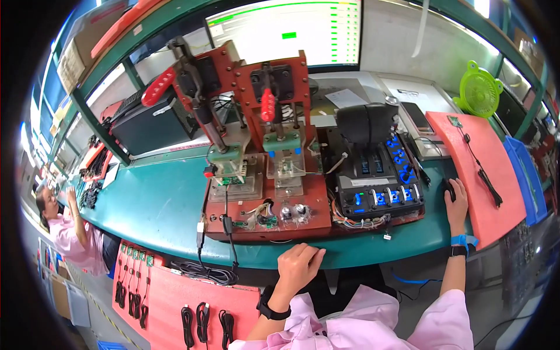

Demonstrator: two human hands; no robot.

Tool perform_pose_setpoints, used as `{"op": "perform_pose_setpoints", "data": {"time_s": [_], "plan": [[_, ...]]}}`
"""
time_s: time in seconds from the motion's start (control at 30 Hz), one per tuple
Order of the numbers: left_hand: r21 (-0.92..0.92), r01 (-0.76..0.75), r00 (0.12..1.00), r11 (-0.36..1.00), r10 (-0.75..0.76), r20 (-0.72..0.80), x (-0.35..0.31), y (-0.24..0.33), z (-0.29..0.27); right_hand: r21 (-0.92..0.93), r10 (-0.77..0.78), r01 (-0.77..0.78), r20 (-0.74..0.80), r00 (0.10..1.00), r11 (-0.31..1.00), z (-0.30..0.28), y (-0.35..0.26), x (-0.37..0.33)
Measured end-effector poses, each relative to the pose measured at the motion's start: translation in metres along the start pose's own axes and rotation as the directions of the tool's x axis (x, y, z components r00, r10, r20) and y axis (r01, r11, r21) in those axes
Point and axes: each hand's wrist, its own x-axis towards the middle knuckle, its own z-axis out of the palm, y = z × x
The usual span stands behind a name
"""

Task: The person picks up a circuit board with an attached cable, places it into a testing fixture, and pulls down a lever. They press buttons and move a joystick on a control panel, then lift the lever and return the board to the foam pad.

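Your left hand rests loosely curled on the near edge of the green bench, grasping nothing. Your right hand lies over a black mouse, beside the pink pad. Just behind your left hand stands the red fixture with two red-handled presses. To its right the black control unit shows blue lights. Farther back are a monitor and a green fan.
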Motion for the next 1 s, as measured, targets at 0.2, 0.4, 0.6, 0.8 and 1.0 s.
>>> {"op": "perform_pose_setpoints", "data": {"time_s": [0.2, 0.4, 0.6, 0.8, 1.0], "plan": [[-0.060, 0.073, 0.997, 0.996, -0.071, 0.032, 0.000, 0.001, -0.007, -0.004, 0.017, -0.017, -0.007, 1.000, 1.000, -0.001, -0.007, 0.001], [0.006, 0.067, 0.992, 0.998, -0.066, -0.108, -0.003, 0.024, -0.075, -0.018, -0.013, 0.012, -0.049, 0.999, 1.000, 0.000, -0.007, -0.001], [0.500, 0.490, 0.857, 0.714, -0.292, -0.424, 0.011, -0.010, -0.161, 0.087, -0.050, 0.077, -0.282, 0.958, 0.993, -0.016, -0.024, -0.016], [0.651, 0.402, 0.884, 0.643, -0.458, -0.093, -0.004, -0.053, -0.182, 0.606, -0.178, 0.229, -0.143, 0.974, 0.762, -0.027, -0.151, -0.060], [0.643, 0.481, 0.828, 0.596, -0.550, -0.109, -0.024, -0.023, -0.175, 0.867, -0.666, 0.317, 0.023, 0.746, 0.385, 0.015, -0.252, -0.093]]}}
